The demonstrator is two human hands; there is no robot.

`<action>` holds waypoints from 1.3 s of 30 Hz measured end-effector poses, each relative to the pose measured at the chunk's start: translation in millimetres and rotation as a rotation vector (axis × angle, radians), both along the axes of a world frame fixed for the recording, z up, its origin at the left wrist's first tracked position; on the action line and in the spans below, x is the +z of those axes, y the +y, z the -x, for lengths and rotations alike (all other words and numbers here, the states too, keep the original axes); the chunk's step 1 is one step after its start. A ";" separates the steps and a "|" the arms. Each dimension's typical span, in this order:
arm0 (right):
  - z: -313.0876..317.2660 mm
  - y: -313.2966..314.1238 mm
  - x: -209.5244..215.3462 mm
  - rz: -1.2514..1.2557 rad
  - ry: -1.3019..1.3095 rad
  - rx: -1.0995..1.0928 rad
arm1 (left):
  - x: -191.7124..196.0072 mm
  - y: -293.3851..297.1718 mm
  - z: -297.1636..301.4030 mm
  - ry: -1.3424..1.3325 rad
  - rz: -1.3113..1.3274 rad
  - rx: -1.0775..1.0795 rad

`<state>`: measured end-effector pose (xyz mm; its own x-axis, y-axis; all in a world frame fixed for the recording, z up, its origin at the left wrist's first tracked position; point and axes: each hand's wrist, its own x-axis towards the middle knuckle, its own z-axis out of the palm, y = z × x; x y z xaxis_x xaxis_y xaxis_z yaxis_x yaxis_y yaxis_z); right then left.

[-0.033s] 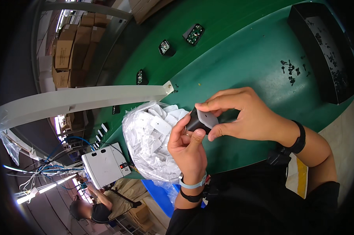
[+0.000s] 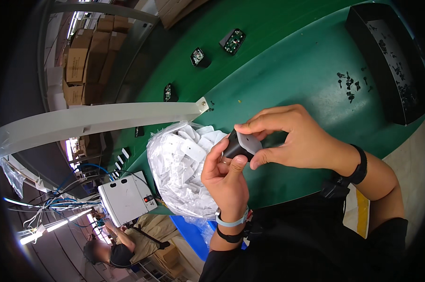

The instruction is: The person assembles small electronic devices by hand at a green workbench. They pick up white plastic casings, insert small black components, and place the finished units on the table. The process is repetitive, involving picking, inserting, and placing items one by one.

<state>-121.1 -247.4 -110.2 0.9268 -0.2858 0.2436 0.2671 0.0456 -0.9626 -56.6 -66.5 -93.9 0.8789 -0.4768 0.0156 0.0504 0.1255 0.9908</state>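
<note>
- The left hand (image 2: 226, 176) gripped a small black part (image 2: 232, 145) from below, above the bench's near edge.
- The right hand (image 2: 294, 138) pinched a pale flat piece (image 2: 248, 142) against that part.
- A clear bag of white pieces (image 2: 179, 169) lay just left.
- Loose black screws (image 2: 349, 85) sat farther out on the green bench (image 2: 287, 70), a black tray (image 2: 386, 56) at its far right corner.

Bag of parts (image 2: 182, 169) lies on table (image 2: 292, 70), left of hands (image 2: 269, 150).

Green table (image 2: 292, 70), black part (image 2: 232, 146) with white label (image 2: 248, 141), black tray (image 2: 363, 51)
</note>
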 end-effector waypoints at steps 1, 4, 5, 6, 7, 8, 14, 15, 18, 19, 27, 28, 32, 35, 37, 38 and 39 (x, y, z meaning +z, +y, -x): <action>-0.2 0.1 -0.4 -0.017 -0.005 0.005 | 0.0 -0.3 1.4 -0.036 -0.017 0.009; -0.3 0.1 0.9 -0.037 -0.005 0.021 | -2.4 -3.3 4.7 -0.110 -0.017 0.074; -0.2 0.0 1.8 -0.039 -0.002 0.027 | -1.7 -3.8 5.4 -0.112 -0.014 0.079; 0.1 -0.7 3.1 -0.024 -0.006 0.030 | -0.5 -4.4 6.0 -0.116 -0.011 0.085; 0.4 -1.4 4.8 -0.009 -0.010 0.033 | 0.8 -4.9 6.4 -0.120 -0.007 0.091; 0.7 -2.0 6.5 0.006 -0.013 0.036 | 2.1 -4.0 6.5 -0.113 -0.006 0.082; 2.1 -2.0 6.5 0.006 -0.041 0.041 | 3.1 1.0 5.8 -0.137 -0.024 0.059; 2.2 -1.7 6.6 0.026 -0.061 0.033 | 3.8 0.3 7.1 -0.156 -0.030 0.065; 1.2 2.2 3.5 0.110 -0.118 -0.018 | 3.1 -5.9 9.7 -0.256 -0.019 0.095; 1.1 5.0 1.9 0.155 -0.134 -0.055 | 2.8 -7.5 9.8 -0.297 -0.010 0.108; 2.5 13.9 4.3 0.183 -0.156 -0.155 | 5.6 -7.0 6.4 0.119 0.252 0.056; 2.8 12.6 7.5 0.167 -0.125 -0.138 | 5.6 -9.5 7.9 0.241 0.314 0.067; -3.2 7.3 14.5 0.156 -0.051 -0.094 | 5.2 -22.0 3.2 0.233 0.300 0.106; -17.1 2.3 10.6 0.195 -0.009 -0.186 | 16.5 -24.1 -12.4 0.229 0.159 0.005; -35.8 -9.4 16.7 0.286 0.029 -0.320 | 17.5 -15.0 -18.8 0.147 -0.007 0.000; -49.8 -26.1 15.4 0.455 0.039 -0.413 | 15.7 -9.4 -18.1 0.093 0.018 0.004; -63.8 -42.7 13.1 0.529 0.079 -0.484 | 16.2 1.7 -15.6 0.082 0.078 -0.076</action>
<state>-57.2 -290.1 -97.0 0.7465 -0.5310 0.4009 0.0684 -0.5381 -0.8401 -41.0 -64.9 -77.7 0.8402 -0.5421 -0.0153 0.1432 0.1945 0.9704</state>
